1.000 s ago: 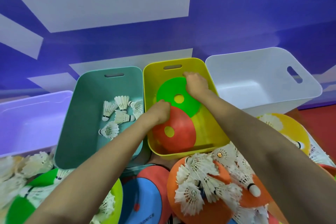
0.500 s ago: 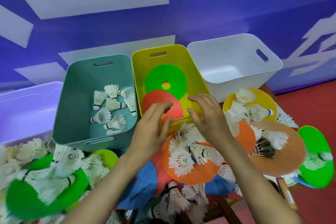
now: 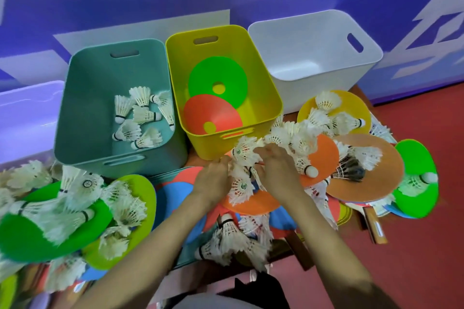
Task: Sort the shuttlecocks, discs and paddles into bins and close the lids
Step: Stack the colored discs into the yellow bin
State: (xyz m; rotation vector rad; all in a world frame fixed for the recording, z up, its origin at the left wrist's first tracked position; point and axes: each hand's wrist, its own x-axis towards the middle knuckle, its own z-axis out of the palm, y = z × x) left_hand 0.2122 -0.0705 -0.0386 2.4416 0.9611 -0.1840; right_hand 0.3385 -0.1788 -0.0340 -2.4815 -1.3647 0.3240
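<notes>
Four bins are standing in a row along the blue wall. At far L, the lilac bin [image 3: 25, 113] is sitting behind a heap of feathered shuttlecocks [image 3: 82, 183] lying on lime-and-green discs [image 3: 20, 236]. Next, the teal bin [image 3: 82, 98] is holding a small pile of binned shuttlecocks [image 3: 140, 118]. The yellow bin [image 3: 261, 88], centre, is holding a green disc [image 3: 200, 80] w/ a red disc [image 3: 211, 113] lying partly over its near edge. Just in front, a person's L hand [image 3: 214, 179] and R hand [image 3: 280, 172] are working close together, fingers curling round loose shuttlecocks [image 3: 242, 184] piled on an orange disc [image 3: 324, 155]; thumbs are hiding from view. To the R, the white bin [image 3: 313, 42] is standing at an angle; in front of it stray shuttlecocks [image 3: 326, 103] are lying on a yellow disc [image 3: 351, 103] and a tan disc [image 3: 376, 158]. A wooden paddle handle [image 3: 375, 224] is poking out beneath, near a bright green disc [image 3: 416, 158] at far R.
</notes>
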